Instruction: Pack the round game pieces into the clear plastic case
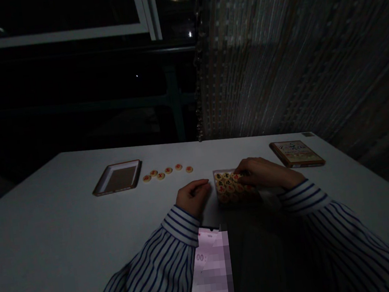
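Observation:
My right hand point(259, 174) reaches over a small tray point(218, 204) packed with round game pieces point(230, 189) marked in red or black. Its fingers are bent down onto the pieces at the tray's upper right, and whether they grip one is hidden. Just left of the tray, my left hand point(194, 197) hovers with thumb and fingers curled close together; anything between them is too small to make out. Several loose pieces with red marks point(168, 170) lie in an uneven row beyond my left hand.
An open, shallow box part point(117, 177) lies at the back left of the white table point(65, 217). A printed box lid point(297, 153) rests at the back right. A lit phone point(207, 261) is at the front, below my left wrist. Bead curtains point(257, 54) hang behind.

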`<action>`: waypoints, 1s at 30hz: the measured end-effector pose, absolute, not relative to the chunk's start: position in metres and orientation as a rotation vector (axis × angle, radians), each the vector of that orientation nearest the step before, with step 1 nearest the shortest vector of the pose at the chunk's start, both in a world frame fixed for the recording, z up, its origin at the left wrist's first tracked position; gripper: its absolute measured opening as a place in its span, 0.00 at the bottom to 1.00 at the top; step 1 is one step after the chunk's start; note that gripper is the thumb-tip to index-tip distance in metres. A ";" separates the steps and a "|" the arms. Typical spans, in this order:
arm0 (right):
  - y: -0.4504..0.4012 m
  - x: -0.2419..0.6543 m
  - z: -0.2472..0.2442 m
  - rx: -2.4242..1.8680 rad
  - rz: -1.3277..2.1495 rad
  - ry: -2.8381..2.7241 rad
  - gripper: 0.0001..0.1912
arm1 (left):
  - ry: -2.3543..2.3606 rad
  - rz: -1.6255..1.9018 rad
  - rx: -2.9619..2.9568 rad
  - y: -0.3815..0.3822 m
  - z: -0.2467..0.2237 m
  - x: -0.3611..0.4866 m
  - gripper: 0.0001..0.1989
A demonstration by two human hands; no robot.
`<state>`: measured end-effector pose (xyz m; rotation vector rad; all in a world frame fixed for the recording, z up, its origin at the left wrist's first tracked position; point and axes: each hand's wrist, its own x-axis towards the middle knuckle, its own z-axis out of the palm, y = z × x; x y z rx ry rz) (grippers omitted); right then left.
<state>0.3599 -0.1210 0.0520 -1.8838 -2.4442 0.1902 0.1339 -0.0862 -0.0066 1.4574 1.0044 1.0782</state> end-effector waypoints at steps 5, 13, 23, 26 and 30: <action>-0.122 0.361 0.052 -1.903 0.194 -2.434 0.16 | 1.012 1.080 1.460 -0.085 -0.007 0.133 0.13; -0.122 0.358 0.055 -1.857 0.190 -2.467 0.15 | 0.995 1.080 1.483 -0.085 -0.007 0.133 0.12; -0.121 0.358 0.053 -1.837 0.214 -2.481 0.14 | 0.992 1.083 1.413 -0.086 -0.006 0.134 0.12; -0.122 0.357 0.054 -1.828 0.235 -2.486 0.14 | 0.992 1.073 1.408 -0.086 -0.005 0.134 0.12; -0.123 0.356 0.056 -1.841 0.248 -2.482 0.14 | 1.005 1.065 1.419 -0.087 -0.004 0.133 0.12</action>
